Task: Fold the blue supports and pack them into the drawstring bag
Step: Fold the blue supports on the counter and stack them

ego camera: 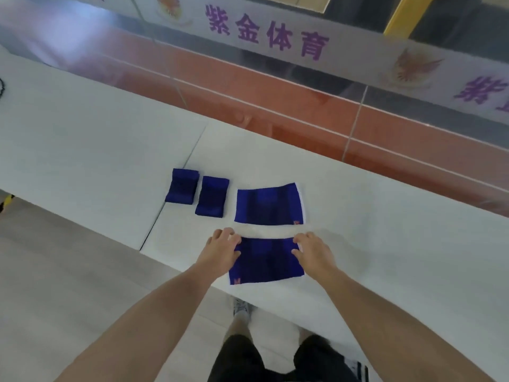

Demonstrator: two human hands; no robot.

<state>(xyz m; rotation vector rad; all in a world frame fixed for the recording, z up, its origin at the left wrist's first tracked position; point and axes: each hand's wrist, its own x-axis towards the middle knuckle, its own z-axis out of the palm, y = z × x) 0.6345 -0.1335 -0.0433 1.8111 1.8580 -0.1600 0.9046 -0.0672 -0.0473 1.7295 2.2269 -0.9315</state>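
Note:
A flat blue support (265, 261) lies at the near edge of the white table (358, 230). My left hand (221, 250) rests on its left far corner and my right hand (312, 250) on its right far corner, fingers spread over the fabric. A second flat blue support (270, 205) lies just beyond it. Two smaller folded blue supports, one (182, 186) and another (212, 196), sit side by side to the left. No drawstring bag is in view.
The table is two white boards with a seam (176, 183) running past the folded supports. Behind it are a red floor strip (275, 100) and a glass wall with purple lettering. A black cord (2, 88) shows at the far left edge.

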